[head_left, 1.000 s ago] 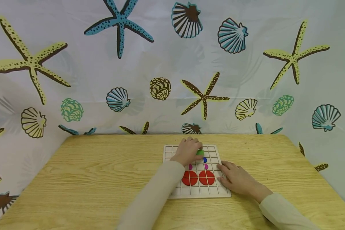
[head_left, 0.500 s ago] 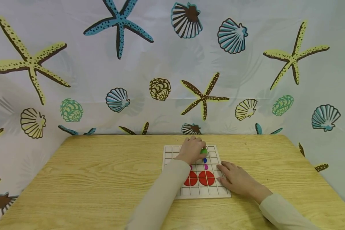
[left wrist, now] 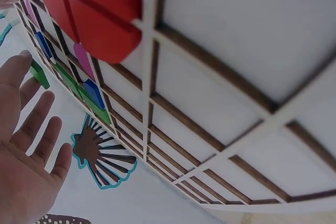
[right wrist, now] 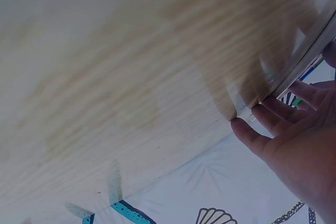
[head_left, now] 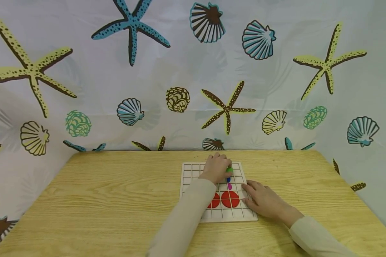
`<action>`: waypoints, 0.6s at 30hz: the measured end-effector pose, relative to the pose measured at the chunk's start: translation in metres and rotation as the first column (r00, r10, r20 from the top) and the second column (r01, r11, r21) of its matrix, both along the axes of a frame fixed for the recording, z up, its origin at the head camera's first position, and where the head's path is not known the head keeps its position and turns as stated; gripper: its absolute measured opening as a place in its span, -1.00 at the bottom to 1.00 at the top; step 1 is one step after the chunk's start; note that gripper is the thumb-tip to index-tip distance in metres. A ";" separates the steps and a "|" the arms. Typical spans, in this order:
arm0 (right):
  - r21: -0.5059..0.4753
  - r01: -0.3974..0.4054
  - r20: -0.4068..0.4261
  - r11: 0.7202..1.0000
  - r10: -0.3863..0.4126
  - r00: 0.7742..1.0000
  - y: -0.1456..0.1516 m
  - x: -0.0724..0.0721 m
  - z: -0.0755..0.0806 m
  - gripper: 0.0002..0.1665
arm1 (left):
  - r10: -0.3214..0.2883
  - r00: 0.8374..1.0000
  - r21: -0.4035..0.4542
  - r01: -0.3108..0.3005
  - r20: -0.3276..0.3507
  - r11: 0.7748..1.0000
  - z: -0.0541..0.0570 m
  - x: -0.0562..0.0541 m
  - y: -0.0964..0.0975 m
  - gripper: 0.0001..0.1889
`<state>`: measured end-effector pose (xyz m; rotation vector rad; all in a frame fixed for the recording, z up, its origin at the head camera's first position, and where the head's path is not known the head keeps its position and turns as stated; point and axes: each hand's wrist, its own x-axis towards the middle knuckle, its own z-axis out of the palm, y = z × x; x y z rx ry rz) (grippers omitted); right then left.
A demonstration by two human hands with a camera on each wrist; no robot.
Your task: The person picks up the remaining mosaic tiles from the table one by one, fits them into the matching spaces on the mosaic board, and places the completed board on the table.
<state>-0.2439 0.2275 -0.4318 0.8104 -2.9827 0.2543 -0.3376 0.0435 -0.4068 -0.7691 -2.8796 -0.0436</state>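
A white gridded board (head_left: 186, 175) lies on the wooden table. Over its far part is my left hand (head_left: 216, 168), pinching a small green piece (head_left: 229, 170) between thumb and index finger; the left wrist view shows this green piece (left wrist: 39, 74) at the fingertips, the other fingers spread loosely. Red quarter-disc pieces (head_left: 230, 199) form round shapes in the grid, with a pink piece (head_left: 229, 186) and a blue piece (head_left: 228, 180) beyond. More green pieces (left wrist: 92, 100) sit in cells. My right hand (head_left: 265, 200) rests with extended fingers at the board's right edge. My left forearm hides the board's left-middle cells.
The wooden table (head_left: 115, 192) extends to both sides of the board. A white cloth (head_left: 173, 64) printed with starfish and shells hangs behind and at the sides, meeting the table's back edge.
My left hand has moved a little to the right across the board, carrying the green piece along. The right hand stays at the board's edge.
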 end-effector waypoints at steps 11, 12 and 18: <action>0.000 -0.006 -0.009 1.000 0.006 1.000 0.001 0.000 -0.001 -0.40 | 0.038 0.999 -0.025 -0.037 0.025 0.999 -0.005 -0.003 0.006 -0.74; 0.000 -0.003 -0.004 1.000 0.003 1.000 0.001 0.000 -0.001 -0.40 | 0.041 0.999 -0.027 -0.040 0.028 0.999 -0.005 -0.003 0.006 -0.74; 0.002 -0.005 -0.018 1.000 0.005 1.000 0.000 0.001 -0.001 -0.41 | 0.056 0.998 -0.035 -0.054 0.032 0.998 -0.006 -0.003 0.007 -0.72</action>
